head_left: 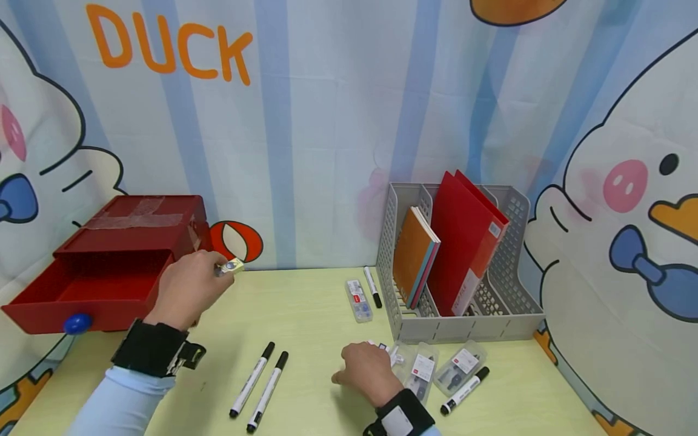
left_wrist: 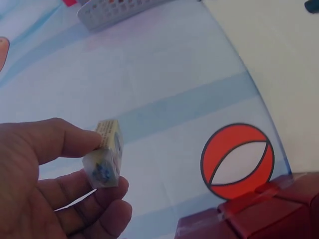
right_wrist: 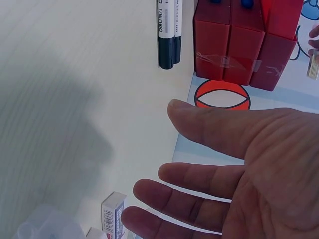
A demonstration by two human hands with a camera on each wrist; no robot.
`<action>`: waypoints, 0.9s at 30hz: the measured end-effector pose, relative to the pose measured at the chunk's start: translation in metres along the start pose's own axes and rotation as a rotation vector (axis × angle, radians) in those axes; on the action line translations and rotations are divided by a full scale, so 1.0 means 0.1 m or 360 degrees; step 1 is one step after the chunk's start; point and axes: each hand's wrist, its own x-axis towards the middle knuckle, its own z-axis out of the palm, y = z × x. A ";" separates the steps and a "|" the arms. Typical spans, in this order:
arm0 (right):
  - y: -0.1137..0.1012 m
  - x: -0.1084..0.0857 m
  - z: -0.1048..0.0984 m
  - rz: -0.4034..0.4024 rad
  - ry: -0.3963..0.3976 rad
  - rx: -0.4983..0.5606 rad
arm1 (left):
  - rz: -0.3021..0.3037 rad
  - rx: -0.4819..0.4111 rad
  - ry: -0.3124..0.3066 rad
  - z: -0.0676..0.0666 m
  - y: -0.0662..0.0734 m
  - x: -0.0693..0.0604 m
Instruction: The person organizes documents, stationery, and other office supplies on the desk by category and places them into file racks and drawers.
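Head view: I am seeing the left hand (head_left: 191, 284) hovering by the right side of the red drawer box (head_left: 131, 221), whose drawer (head_left: 117, 312) is standing pulled out. The thumb (left_wrist: 65, 137) and fingers (left_wrist: 113, 219) are pinching a small pale box (head_left: 231, 266) in the air. The left wrist view is coming through soft, so I am not quite making out its print. The right hand (head_left: 371, 370) is hanging over the counter (head_left: 311, 327), its thumb spread well apart from its loosely bent fingers, near a small white box (right_wrist: 113, 214) and some clear plastic cases (head_left: 421, 370).

The pale yellow counter is also carrying two markers (head_left: 252, 380), lying side by side between the hands. Toward the back right, a grey file rack (head_left: 463, 330) is holding a red folder (head_left: 463, 248) and some orange-covered books (head_left: 410, 260). Behind everything, a blue-striped backdrop (head_left: 338, 121) is hanging, showing cartoon figures and orange "DUCK" lettering.
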 end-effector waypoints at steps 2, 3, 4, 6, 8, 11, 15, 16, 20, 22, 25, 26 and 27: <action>0.00 0.00 0.00 -0.0002 0.0008 0.0001 | -0.0055 0.0016 0.0012 -0.06 -0.04 0.01; 0.00 -0.01 0.00 -0.0002 0.0012 0.0002 | -0.0078 0.0025 0.0020 -0.09 -0.07 0.01; 0.00 -0.01 0.00 -0.0004 0.0014 0.0000 | -0.0100 0.0032 0.0035 -0.12 -0.10 0.01; 0.01 -0.01 0.01 -0.0007 0.0019 -0.0001 | -0.0153 0.0042 0.0062 -0.17 -0.16 0.00; 0.01 -0.01 0.01 -0.0005 0.0018 -0.0001 | -0.0196 0.0048 0.0094 -0.23 -0.22 -0.01; 0.01 0.00 0.01 -0.0003 0.0013 0.0006 | -0.0261 0.0046 0.0130 -0.32 -0.35 -0.03; 0.02 0.00 0.00 0.0000 0.0011 0.0013 | -0.0347 0.0055 0.0153 -0.41 -0.51 -0.07; 0.02 0.00 0.00 0.0001 0.0011 0.0013 | -0.0377 0.0062 0.0150 -0.43 -0.55 -0.07; 0.01 0.00 0.00 0.0000 0.0009 -0.0001 | -0.0510 0.0087 0.0084 -0.49 -0.69 -0.08; 0.01 0.00 0.01 0.0002 0.0010 -0.0008 | -0.0571 0.0090 0.0037 -0.51 -0.75 -0.07; 0.02 0.00 0.01 0.0002 0.0012 -0.0015 | -0.0640 0.0090 -0.0034 -0.53 -0.84 -0.07; 0.02 0.00 0.01 0.0000 0.0015 -0.0018 | -0.0653 0.0094 -0.0051 -0.53 -0.87 -0.06; 0.02 0.00 0.02 -0.0003 0.0019 -0.0021 | -0.0662 0.0101 -0.0064 -0.53 -0.89 -0.06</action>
